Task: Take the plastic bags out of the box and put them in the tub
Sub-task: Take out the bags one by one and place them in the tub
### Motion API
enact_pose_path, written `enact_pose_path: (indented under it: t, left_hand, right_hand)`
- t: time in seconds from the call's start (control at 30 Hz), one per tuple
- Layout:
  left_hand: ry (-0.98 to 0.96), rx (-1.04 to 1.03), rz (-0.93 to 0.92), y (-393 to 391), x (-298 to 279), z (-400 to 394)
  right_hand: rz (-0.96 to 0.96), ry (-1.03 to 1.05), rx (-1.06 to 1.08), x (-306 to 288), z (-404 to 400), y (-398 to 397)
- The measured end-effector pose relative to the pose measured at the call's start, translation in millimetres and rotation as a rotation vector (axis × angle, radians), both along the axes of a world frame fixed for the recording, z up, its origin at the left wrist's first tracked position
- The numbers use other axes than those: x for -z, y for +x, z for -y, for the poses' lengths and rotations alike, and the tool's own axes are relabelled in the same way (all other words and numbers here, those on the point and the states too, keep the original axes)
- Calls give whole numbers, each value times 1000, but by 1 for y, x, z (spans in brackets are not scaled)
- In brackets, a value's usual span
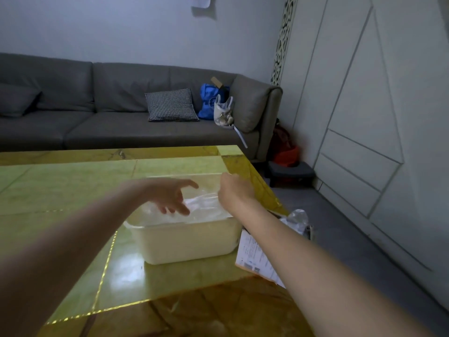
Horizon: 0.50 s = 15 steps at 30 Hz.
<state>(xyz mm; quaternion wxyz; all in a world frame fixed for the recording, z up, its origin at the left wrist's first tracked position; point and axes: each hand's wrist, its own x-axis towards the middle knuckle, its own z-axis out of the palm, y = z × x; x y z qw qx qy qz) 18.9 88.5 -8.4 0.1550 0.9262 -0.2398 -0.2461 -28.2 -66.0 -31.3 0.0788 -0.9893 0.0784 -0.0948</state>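
A rectangular, cream-white plastic tub [192, 242] with rounded corners stands on a glossy yellow-green tiled table [73, 190] edged in amber marbled stone. Two bare forearms reach over the tub's open top. The left hand [170, 195] hovers above the near-left part of the opening, its fingers spread and relaxed, tips pointing down and to the right, gripping nothing. The right hand [233, 190] is turned back-side to the camera; its fingers are curled away from view, so whether they pinch anything cannot be told. Between and just below the fingertips of both hands lies crinkled, transparent plastic bag film [201, 205], filling the top of the tub; the number of separate bags cannot be counted. Beside the right forearm, a cardboard box [257, 261] bearing a white printed label overhangs the table edge, mostly hidden by that arm, with one more clump of clear plastic [295, 221] beyond it. Behind the table stands one long grey fabric sofa [109, 113] carrying one houndstooth cushion [171, 105], one blue bag [209, 100] and one pale bag [223, 113].
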Motion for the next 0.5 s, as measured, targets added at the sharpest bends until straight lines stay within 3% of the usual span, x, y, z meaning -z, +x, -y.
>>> enact_pose_path:
  t: [0.07,0.17,0.27,0.33,0.37,0.43,0.5]
  left_hand:
    - [81,0,-59,0,13,11]
    - [46,-41,-92,7,27,17]
    - [29,-91,-105,11,35,18]
    - [51,-119,-118,11,38,16]
    - [51,-133,-124,11,37,15]
    - [-4,-152,-93,9,32,13]
    - [-77,-145,80,4,20,11]
  right_hand:
    - [63,-95,-52,-7,-1,-1]
    - [123,-154,-199,-10,-6,5]
    - [-232,-13,-254,1,-11,16]
    - [-517,-78,-239,10,-15,20]
    - [-561,-111,-239,13,-15,21]
    - [-521,-66,-235,11,-12,19]
    - [-396,28,-233,-2,-4,15]
